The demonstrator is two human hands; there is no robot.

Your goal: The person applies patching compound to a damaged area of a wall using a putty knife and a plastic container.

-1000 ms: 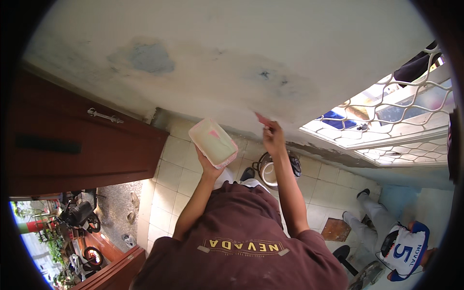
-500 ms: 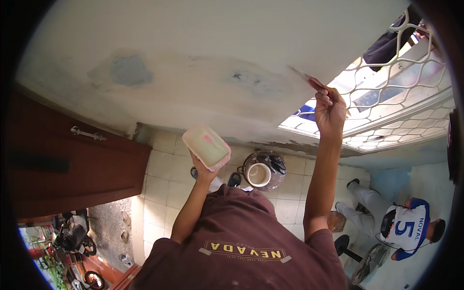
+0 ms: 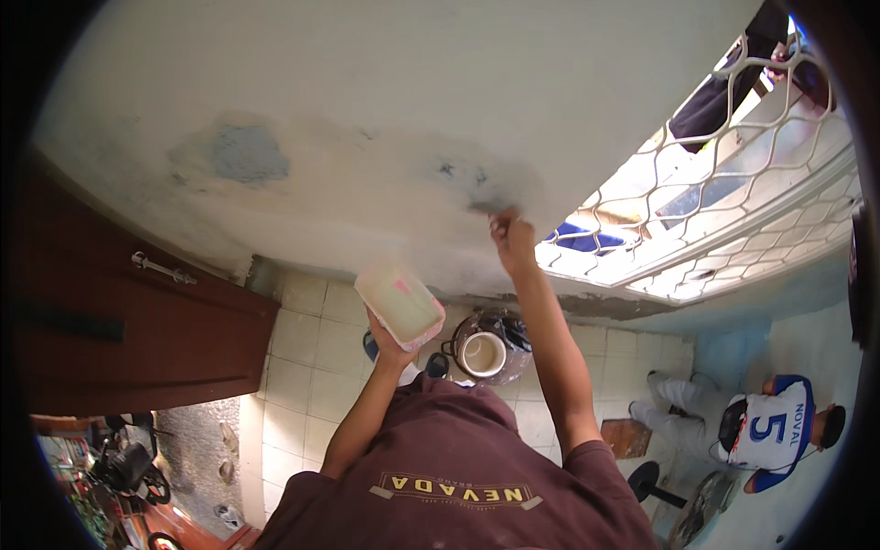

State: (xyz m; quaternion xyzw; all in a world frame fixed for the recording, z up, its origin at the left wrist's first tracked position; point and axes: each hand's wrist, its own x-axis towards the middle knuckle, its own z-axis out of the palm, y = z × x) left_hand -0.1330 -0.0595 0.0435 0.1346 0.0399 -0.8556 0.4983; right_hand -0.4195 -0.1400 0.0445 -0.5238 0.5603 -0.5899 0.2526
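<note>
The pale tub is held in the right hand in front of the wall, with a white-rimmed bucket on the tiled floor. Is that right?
Not quite: the head view shows the pale tub in the left hand, not the right hand. It is in front of the wall, with a white-rimmed bucket on the tiled floor.

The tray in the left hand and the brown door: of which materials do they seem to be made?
Tray: probably plastic, smooth under its smears, because its rounded corners look moulded. Door: perhaps varnished or painted wood, a brown, softly shiny panel; grain unclear.
</note>
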